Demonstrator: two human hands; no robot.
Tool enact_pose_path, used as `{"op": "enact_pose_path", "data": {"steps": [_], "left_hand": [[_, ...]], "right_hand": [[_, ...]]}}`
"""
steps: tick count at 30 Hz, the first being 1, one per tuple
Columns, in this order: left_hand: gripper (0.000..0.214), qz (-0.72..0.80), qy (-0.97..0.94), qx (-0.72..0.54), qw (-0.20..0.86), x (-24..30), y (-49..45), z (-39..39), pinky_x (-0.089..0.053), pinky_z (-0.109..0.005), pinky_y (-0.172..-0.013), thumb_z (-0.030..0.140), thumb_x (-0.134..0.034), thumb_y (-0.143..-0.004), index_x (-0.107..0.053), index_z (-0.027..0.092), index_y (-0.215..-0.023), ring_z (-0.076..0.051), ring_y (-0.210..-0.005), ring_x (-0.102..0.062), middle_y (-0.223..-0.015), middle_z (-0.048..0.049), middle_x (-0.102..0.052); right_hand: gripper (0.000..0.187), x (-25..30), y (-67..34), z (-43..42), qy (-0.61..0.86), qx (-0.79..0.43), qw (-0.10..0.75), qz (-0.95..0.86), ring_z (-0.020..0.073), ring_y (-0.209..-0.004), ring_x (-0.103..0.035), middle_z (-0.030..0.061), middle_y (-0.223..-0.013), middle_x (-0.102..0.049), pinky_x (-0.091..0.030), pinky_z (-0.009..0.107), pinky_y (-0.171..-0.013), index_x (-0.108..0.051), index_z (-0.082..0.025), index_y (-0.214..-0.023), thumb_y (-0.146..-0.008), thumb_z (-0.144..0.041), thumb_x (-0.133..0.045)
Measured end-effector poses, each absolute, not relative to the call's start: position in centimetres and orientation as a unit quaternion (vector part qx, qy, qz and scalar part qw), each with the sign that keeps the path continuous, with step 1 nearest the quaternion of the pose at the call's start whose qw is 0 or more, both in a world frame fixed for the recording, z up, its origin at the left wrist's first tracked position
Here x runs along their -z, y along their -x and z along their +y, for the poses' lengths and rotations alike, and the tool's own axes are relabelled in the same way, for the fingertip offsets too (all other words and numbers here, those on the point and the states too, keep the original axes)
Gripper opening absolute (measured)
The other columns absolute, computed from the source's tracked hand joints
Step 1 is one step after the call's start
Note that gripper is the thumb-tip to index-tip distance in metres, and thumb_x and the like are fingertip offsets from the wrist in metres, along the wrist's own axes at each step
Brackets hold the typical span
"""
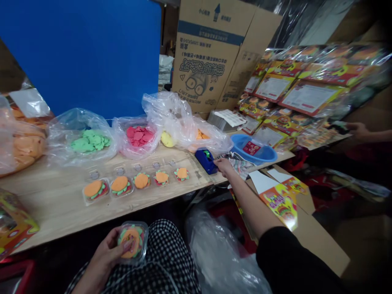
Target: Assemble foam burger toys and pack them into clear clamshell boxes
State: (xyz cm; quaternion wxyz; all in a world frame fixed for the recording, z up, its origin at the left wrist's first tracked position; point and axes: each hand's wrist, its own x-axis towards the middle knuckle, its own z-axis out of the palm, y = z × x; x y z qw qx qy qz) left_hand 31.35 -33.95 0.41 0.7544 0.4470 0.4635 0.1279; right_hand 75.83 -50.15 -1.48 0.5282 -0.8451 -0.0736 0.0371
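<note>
My left hand (112, 249) is closed around a clear plastic box (143, 241), held above my lap. Inside it lies a burger-shaped gummy (130, 241) with orange, green and red layers; a small printed mark shows on top. My right hand (225, 166) reaches out to a blue tape dispenser (206, 161) at the table's front edge. Its fingers are pinched together at the dispenser's near end, and whatever is between them is too small to see. Left of the dispenser, several open clear boxes (95, 190) stand in a row, each with a burger gummy.
Plastic bags of green pieces (90, 141), red pieces (140, 135) and orange pieces (29, 143) line the table's back. A blue basin (254, 149) and stacked burger packages (294, 94) stand right. Flattened cartons (306, 228) lie below. Another person's hand (358, 131) is at far right.
</note>
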Motion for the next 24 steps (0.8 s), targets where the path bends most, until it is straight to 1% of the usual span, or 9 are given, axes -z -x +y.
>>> {"op": "enact_pose_path", "data": {"steps": [3,6,11,15,18,21,24], "left_hand": [[0.051,0.452,-0.437,-0.105,0.77,-1.0,-31.3,-33.7,-0.051,-0.029,-0.059,0.029,-0.077,-0.046,-0.055,0.016,-0.089,-0.019,-0.064,-0.062,-0.078,-0.0043,-0.066],[0.051,0.434,-0.42,-0.086,0.792,-1.1,-31.3,-33.5,-0.051,-0.029,-0.063,0.027,-0.077,-0.047,-0.054,0.016,-0.091,-0.019,-0.068,-0.062,-0.082,-0.0039,-0.066],[0.047,0.426,-0.412,-0.118,0.796,-1.3,-31.6,-32.9,-0.052,-0.027,-0.061,0.024,-0.076,-0.052,-0.053,0.016,-0.092,-0.017,-0.067,-0.062,-0.081,-0.0021,-0.066],[0.047,0.428,-0.405,-0.164,0.791,-1.9,-31.8,-32.6,-0.052,-0.026,-0.06,0.018,-0.076,-0.051,-0.053,0.016,-0.092,-0.016,-0.067,-0.063,-0.083,-0.0017,-0.065],[0.041,0.406,-0.41,-0.213,0.789,-2.2,-31.5,-32.4,-0.052,-0.025,-0.06,0.018,-0.074,-0.055,-0.052,0.014,-0.09,-0.014,-0.066,-0.062,-0.081,-0.0015,-0.064],[0.041,0.393,-0.418,-0.241,0.783,-2.3,-31.1,-32.1,-0.051,-0.025,-0.062,0.02,-0.073,-0.057,-0.051,0.013,-0.09,-0.014,-0.067,-0.062,-0.081,-0.0024,-0.063],[0.042,0.392,-0.421,-0.261,0.776,-2.5,-30.7,-31.9,-0.051,-0.026,-0.063,0.02,-0.073,-0.056,-0.05,0.013,-0.091,-0.014,-0.067,-0.062,-0.081,-0.0031,-0.063]], "right_hand": [[0.018,2.1,-75.3,-50.8,0.794,-0.055,0.603,-0.044,0.0117,-0.05,-0.047,-0.0035,-0.052,-0.047,-0.047,0.027,-0.046,-0.043,-0.02,-0.058,-0.061,-0.03,-0.058],[0.024,2.9,-74.3,-51.8,0.738,-0.057,0.671,-0.041,0.0117,-0.055,-0.049,-0.0037,-0.057,-0.048,-0.051,0.029,-0.049,-0.043,-0.02,-0.062,-0.061,-0.036,-0.06],[0.032,4.6,-72.4,-52.3,0.668,-0.056,0.74,-0.049,0.0119,-0.054,-0.051,-0.0045,-0.056,-0.046,-0.054,0.036,-0.055,-0.041,-0.02,-0.06,-0.056,-0.04,-0.066],[0.035,5.3,-71.5,-52.7,0.641,-0.069,0.763,-0.047,0.0113,-0.051,-0.051,-0.0051,-0.053,-0.046,-0.054,0.037,-0.058,-0.04,-0.019,-0.056,-0.054,-0.04,-0.069],[0.038,5.4,-70.4,-53.3,0.636,-0.092,0.765,-0.049,0.0103,-0.049,-0.052,-0.005,-0.053,-0.048,-0.052,0.032,-0.053,-0.039,-0.019,-0.053,-0.051,-0.039,-0.071],[0.035,4.9,-67.7,-52.7,0.64,-0.125,0.754,-0.079,0.008,-0.045,-0.049,-0.0051,-0.053,-0.05,-0.045,0.024,-0.045,-0.046,-0.018,-0.058,-0.051,-0.038,-0.073],[0.03,2.7,-61.9,-50.2,0.639,-0.204,0.73,-0.133,0.0079,-0.045,-0.049,-0.0033,-0.055,-0.055,-0.039,0.02,-0.041,-0.054,-0.017,-0.069,-0.052,-0.032,-0.074]]}}
